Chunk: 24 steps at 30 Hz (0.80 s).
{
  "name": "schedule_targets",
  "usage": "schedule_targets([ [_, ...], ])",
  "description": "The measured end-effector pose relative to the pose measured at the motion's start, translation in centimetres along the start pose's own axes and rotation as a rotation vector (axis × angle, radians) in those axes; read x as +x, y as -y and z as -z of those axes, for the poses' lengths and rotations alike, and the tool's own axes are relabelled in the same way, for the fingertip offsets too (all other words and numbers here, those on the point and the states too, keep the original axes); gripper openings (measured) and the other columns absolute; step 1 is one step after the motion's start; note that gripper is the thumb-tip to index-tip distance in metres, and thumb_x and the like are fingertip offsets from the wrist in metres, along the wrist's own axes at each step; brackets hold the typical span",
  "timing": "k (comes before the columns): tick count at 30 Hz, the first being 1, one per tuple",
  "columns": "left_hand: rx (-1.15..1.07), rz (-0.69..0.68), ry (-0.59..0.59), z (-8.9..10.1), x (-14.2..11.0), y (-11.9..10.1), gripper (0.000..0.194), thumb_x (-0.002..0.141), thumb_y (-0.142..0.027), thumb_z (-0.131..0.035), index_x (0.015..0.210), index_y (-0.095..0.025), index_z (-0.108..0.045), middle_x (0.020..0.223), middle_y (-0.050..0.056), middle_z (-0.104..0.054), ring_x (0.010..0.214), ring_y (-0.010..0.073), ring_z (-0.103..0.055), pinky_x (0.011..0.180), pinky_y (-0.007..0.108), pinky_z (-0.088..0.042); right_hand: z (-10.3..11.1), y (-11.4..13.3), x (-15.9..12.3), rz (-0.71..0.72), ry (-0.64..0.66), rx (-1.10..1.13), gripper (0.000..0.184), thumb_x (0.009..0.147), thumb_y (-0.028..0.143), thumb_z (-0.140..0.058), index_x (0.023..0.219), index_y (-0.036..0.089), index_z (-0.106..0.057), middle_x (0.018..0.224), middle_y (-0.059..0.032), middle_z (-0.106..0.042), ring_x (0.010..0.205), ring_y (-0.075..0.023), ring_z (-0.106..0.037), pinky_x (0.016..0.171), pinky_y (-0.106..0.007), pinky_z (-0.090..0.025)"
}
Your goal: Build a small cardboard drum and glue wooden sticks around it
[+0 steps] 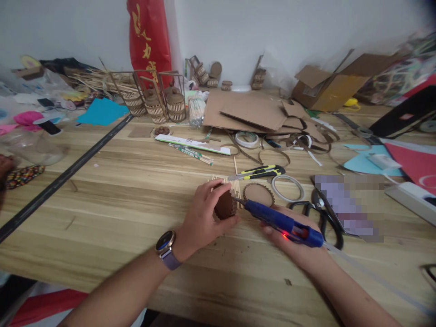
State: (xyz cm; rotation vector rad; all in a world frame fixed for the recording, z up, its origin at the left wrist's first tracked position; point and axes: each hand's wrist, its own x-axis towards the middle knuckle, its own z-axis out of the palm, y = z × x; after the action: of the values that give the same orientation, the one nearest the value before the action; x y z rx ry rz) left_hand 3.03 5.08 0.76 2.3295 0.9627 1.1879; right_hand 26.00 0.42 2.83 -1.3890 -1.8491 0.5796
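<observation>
My left hand (207, 206) is closed around a small round cardboard piece with a corrugated rim (225, 206), tilted so its brown inner face shows. A blue hot glue gun (282, 221) with a lit red light is gripped in my right hand (296, 240). Its nozzle tip is at the right edge of the corrugated rim; whether they touch I cannot tell. Thin wooden sticks (235, 186) lie just behind the piece. Right of the nozzle rests another cardboard disc with a corrugated edge (259, 195). A yellow and black utility knife (260, 171) lies behind it.
Close on the right are a tape roll (288, 188), black-handled scissors (331, 231) and a phone (344, 206). Cardboard sheets (245, 111) and small lidded stick-and-cardboard buckets (156, 106) stand farther back. A black strip (68, 177) crosses the left; another person's hand (5, 167) shows there.
</observation>
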Motion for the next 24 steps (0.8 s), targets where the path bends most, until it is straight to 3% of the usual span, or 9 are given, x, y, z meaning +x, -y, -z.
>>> schedule_targets([
  [5, 0.094, -0.05, 0.001, 0.1, 0.1, 0.2, 0.049, 0.09, -0.037, -0.063, 0.134, -0.028, -0.044, 0.137, 0.013, -0.042, 0.127, 0.0305, -0.044, 0.106, 0.052, -0.039, -0.2, -0.5, -0.3, -0.032, 0.009, 0.003, 0.022, 0.079, 0.044, -0.064, 0.067, 0.026, -0.064, 0.067, -0.0022, -0.069, 0.059, -0.0191, -0.065, 0.053, -0.028, -0.051],
  [10, 0.271, -0.187, -0.045, 0.0, 0.4, 0.7, 0.039, 0.093, -0.038, -0.058, 0.129, -0.028, -0.048, 0.137, 0.014, -0.039, 0.127, 0.031, -0.042, 0.105, 0.053, -0.039, -0.5, -0.6, -0.8, -0.15, -0.072, -0.004, 0.027, 0.078, 0.049, -0.065, 0.066, 0.025, -0.062, 0.064, -0.0009, -0.065, 0.056, -0.0186, -0.06, 0.053, -0.029, -0.048],
  [14, 0.344, -0.234, -0.079, 0.0, 0.6, 1.0, 0.034, 0.095, -0.039, -0.055, 0.127, -0.027, -0.051, 0.138, 0.014, -0.037, 0.128, 0.0302, -0.041, 0.106, 0.052, -0.039, -0.8, -0.8, -0.9, -0.129, -0.106, 0.035, 0.022, 0.077, 0.047, -0.066, 0.069, 0.027, -0.063, 0.064, 0.0004, -0.064, 0.056, -0.0187, -0.059, 0.055, -0.03, -0.049],
  [24, 0.162, -0.075, 0.014, 0.3, 0.6, 0.2, 0.033, 0.092, -0.04, -0.058, 0.122, -0.028, -0.056, 0.137, 0.012, -0.043, 0.128, 0.0314, -0.043, 0.109, 0.054, -0.035, -0.7, -1.4, -1.1, -0.113, -0.117, 0.026, 0.022, 0.076, 0.049, -0.068, 0.075, 0.027, -0.066, 0.068, -0.0009, -0.068, 0.059, -0.0214, -0.062, 0.053, -0.032, -0.05],
])
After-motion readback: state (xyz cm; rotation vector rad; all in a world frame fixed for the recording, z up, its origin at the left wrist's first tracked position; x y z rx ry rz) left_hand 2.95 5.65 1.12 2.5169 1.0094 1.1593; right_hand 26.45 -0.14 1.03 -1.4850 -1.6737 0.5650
